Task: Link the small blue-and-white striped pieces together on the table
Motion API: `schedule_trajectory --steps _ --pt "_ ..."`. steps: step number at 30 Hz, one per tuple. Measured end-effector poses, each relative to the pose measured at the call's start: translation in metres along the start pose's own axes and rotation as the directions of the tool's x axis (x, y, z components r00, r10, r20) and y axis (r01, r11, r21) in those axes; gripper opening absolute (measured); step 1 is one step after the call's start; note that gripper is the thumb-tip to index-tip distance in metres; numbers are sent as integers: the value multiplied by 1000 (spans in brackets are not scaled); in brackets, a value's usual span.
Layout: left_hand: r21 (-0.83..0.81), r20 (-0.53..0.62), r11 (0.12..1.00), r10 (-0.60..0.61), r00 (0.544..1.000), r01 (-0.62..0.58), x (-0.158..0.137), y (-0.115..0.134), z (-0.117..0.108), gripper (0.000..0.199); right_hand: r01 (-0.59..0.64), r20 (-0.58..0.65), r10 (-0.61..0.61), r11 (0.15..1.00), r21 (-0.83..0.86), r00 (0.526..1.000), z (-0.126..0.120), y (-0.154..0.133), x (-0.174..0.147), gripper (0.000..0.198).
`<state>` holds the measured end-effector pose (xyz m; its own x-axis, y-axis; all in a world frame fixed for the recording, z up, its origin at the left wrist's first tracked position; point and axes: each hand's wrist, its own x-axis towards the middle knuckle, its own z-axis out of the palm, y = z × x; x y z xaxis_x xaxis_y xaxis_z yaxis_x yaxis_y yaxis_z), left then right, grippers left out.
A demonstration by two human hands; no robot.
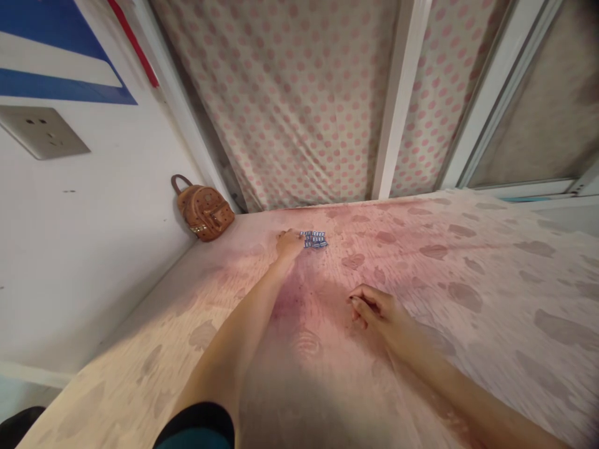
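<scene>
Currently right hand (377, 308) near, left hand (289, 243) at the pieces (317, 237)

Closest to my camera, a black-and-teal sleeve (199, 427) circles the left arm. Both bare forearms reach out over the cloth (309, 380), which is patterned with leaf shapes and looks pink toward the middle. I meet the right hand first: its fingers are curled in, the thumb close to the forefinger. A dark speck shows at the tips, too small for me to name, so I cannot tell whether this grip has hold of anything. Farther out, the left hand is at the left edge of the pieces, small, blue and white, lying in close rows on the cloth. Its fingertips are too hidden for me to tell how far open that grip is or whether it holds one. Beyond, to the left, a brown backpack (206, 212) sits beside the wall (116, 162). Farthest off, I see a dotted curtain (299, 106).
</scene>
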<state>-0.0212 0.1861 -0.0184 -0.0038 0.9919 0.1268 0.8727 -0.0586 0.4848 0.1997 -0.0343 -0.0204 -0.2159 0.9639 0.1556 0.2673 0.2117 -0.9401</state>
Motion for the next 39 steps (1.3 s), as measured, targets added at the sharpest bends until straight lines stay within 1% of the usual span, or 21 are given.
schedule_trajectory --steps 3,6,9,12,15,17,20,23,28,31,33,35,37,39 --pt "74 -5 996 52 999 -52 5 -5 -1 47 16 -12 -16 1000 -7 1000 -3 -8 1 29" --pt "126 45 983 131 990 -136 7 0 6 53 -4 24 4 999 -32 1000 -6 -11 1 29" --pt "159 119 967 183 976 -200 9 9 20 59 -33 70 37 998 -60 997 -8 -8 -1 29" --pt "188 177 953 204 963 -236 9 17 31 64 -101 42 102 994 -36 994 -7 -1 -4 29" --pt "217 224 935 233 946 -281 4 21 34 67 -131 16 131 991 -16 991 -6 5 -4 29" --pt "229 256 919 261 931 -321 -4 21 32 66 -129 27 130 991 -28 991 -5 6 -3 28" --pt "239 322 886 314 893 -397 -20 21 26 65 -141 49 144 988 -67 988 -5 6 -3 28" --pt "226 371 856 365 854 -464 -43 22 21 67 -110 61 117 988 -112 991 -6 3 -4 29" --pt "180 382 838 423 822 -515 -98 24 11 67 -53 70 65 986 -159 995 -7 -1 -4 29" --pt "134 374 830 463 803 -541 -134 17 -1 66 -22 72 34 987 -161 997 -7 -3 -4 28" --pt "130 378 852 430 820 -507 -154 10 -12 67 -9 68 21 986 -168 997 -7 -6 -4 25" --pt "166 372 883 356 857 -438 -170 1 -23 68 3 59 8 983 -182 998 -7 -10 -5 22" --pt "216 354 904 280 892 -369 -180 -9 -33 68 7 62 4 983 -186 998 -7 -12 -7 21" --pt "252 334 915 222 916 -314 -184 -15 -41 66 11 66 1 982 -187 998 -7 -13 -8 22"
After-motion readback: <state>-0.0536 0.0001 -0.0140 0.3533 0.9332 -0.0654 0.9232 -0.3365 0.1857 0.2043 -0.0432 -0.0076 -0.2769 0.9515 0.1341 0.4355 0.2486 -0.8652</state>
